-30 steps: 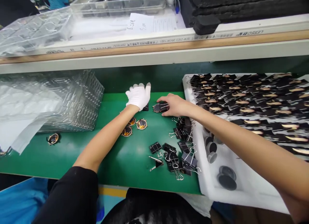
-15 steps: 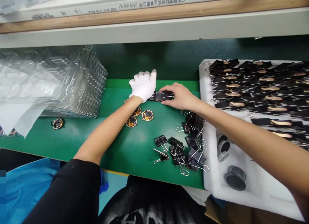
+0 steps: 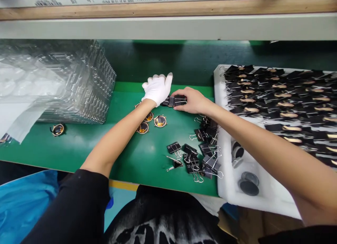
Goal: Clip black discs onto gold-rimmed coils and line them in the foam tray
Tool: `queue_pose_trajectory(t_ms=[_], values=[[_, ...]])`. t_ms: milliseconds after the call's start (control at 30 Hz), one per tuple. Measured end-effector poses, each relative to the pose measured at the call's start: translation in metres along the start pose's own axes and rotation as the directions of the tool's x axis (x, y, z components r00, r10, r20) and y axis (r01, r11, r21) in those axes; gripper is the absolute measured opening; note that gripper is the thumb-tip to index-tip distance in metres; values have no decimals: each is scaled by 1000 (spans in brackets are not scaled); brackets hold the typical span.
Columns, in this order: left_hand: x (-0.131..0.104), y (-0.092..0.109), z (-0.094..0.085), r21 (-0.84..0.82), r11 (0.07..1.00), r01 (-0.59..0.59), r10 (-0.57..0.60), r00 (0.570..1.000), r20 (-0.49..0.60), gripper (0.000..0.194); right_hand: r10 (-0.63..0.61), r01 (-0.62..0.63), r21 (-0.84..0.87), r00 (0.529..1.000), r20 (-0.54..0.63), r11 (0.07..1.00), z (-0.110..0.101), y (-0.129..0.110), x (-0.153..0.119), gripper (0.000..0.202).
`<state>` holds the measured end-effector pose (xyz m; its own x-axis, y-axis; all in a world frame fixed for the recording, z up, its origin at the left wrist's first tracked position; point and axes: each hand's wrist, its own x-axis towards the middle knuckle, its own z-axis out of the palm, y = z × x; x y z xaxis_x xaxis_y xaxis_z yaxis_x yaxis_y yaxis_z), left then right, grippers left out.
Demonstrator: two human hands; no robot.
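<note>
My right hand (image 3: 191,100), bare, has its thumb and fingers closed around a black binder clip (image 3: 179,100). This clip sits on the right side of a small dark round piece (image 3: 171,101), seen nearly edge-on. More black clip shows at the piece's left side, partly covered by my left hand (image 3: 157,88). That hand wears a white glove; its thumb sticks out apart from the loosely bent fingers, and nothing shows in them. Below my left wrist lie several round watch parts (image 3: 160,121) with gold-coloured rims and orange film, some half hidden by the forearm.
Several loose binder clips (image 3: 193,160) lie in a pile on the green table (image 3: 147,160). A white foam tray (image 3: 223,167) at right holds rows of clipped pieces and dark discs (image 3: 248,187). Stacked clear plastic trays (image 3: 86,86) stand left, near another watch part (image 3: 57,129). A shelf edge (image 3: 168,28) crosses above.
The whole view has shifted slightly. My right hand still grips the clip, and the dark round piece has turned a little. My left hand stays beside it.
</note>
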<state>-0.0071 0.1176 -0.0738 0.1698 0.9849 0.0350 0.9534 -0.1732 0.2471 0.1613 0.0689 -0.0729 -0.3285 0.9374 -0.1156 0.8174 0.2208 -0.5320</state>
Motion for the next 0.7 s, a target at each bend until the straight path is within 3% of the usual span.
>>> queue_pose_trajectory(t_ms=[100, 200, 267, 367, 433, 567, 700], values=[[-1, -3, -15, -215, 977, -15, 0, 998, -70, 57, -39, 39, 14, 999, 21, 999, -13, -2, 1, 46], [-18, -9, -43, -368, 910, -193, 157, 980, -126, 65, -10, 2, 203, 999, 38, 979, -34, -2, -8, 27], [-35, -10, -62, -334, 901, -276, 265, 961, -78, 53, 35, -67, 421, 996, 85, 905, -49, 0, -21, 19], [-61, -1, -85, -289, 893, -346, 383, 921, 78, 52, 65, -171, 657, 981, 183, 734, -69, 3, -53, 22], [-74, 14, -93, -318, 868, -381, 450, 874, 182, 50, 58, -183, 697, 978, 199, 693, -78, 4, -79, 31], [-95, 52, -94, -400, 813, -424, 552, 781, 293, 50, 36, -91, 603, 994, 102, 793, -88, 7, -146, 50], [-118, 89, -81, -426, 657, -622, 750, 593, 293, 39, 119, -119, 458, 993, 29, 881, -87, 13, -232, 56]])
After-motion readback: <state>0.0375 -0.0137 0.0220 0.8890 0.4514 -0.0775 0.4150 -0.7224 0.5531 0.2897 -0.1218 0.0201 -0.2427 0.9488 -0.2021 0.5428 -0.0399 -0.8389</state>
